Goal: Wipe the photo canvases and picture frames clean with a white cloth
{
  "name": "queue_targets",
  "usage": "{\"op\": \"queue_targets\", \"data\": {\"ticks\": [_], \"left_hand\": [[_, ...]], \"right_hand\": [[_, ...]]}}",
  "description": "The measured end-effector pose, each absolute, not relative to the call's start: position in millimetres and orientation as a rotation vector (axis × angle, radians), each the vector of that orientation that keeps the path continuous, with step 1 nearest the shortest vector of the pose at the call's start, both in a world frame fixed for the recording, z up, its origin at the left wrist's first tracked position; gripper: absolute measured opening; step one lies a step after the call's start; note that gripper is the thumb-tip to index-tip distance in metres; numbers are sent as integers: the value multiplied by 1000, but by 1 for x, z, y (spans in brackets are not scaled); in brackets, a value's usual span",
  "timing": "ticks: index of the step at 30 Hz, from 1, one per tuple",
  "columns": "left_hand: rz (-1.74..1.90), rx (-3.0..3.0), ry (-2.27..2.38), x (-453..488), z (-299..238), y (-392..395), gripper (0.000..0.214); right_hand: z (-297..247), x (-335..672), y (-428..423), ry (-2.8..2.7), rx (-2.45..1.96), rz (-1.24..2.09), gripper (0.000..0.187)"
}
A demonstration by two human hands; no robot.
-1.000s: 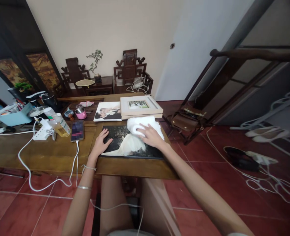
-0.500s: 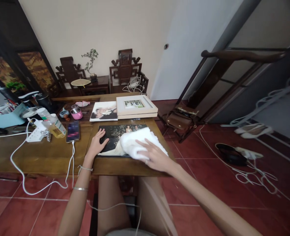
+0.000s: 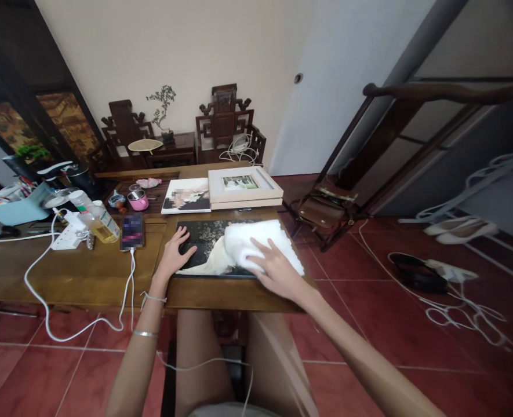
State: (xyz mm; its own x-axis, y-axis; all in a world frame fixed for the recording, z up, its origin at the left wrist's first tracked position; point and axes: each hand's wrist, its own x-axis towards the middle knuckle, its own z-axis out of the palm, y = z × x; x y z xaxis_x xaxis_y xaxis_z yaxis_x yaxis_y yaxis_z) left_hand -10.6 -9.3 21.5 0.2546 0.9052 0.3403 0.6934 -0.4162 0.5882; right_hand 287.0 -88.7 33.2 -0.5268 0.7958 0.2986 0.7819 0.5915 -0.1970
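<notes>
A dark photo print [image 3: 204, 246] showing a white dress lies flat at the near edge of the wooden table [image 3: 86, 272]. My left hand [image 3: 174, 253] rests on its left edge, fingers spread and flat. My right hand [image 3: 274, 268] presses down on a folded white cloth [image 3: 260, 243] that covers the print's right side, fingers stretched over it. Just behind lie another photo print [image 3: 187, 196] and a stacked white picture frame [image 3: 243, 186].
A phone [image 3: 131, 231] on a white cable, a bottle of yellow liquid [image 3: 97, 219], a power strip [image 3: 67, 234] and a pink pot [image 3: 137, 200] sit at the left. Carved chairs [image 3: 225, 124] stand behind. A brown bag [image 3: 326, 211], cables and shoes lie on the red tile floor at the right.
My right hand slid the cloth from the print's far right corner toward me and is now a little further back and left. My left hand stayed on the print's left edge.
</notes>
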Motion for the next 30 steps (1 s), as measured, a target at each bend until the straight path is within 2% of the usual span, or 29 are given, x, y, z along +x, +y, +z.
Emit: {"op": "queue_targets", "data": {"ticks": [6,14,17,26,30], "left_hand": [[912,2188,1501,-10,17,-7,54],[804,2251,1484,-12,16,10,49],[839,2251,1495,-11,15,14,48],[895,2211,1509,-8,13,11,48],[868,2222,1493,-9,13,9,55]], "right_hand": [[41,282,-133,-2610,-1056,201,34],[40,292,-21,-2411,-1304,81,30],[37,288,-4,-2355,-1379,16,30],[38,281,-111,-2544,-1096,149,32],[41,285,-105,-2596,-1063,172,31]]}}
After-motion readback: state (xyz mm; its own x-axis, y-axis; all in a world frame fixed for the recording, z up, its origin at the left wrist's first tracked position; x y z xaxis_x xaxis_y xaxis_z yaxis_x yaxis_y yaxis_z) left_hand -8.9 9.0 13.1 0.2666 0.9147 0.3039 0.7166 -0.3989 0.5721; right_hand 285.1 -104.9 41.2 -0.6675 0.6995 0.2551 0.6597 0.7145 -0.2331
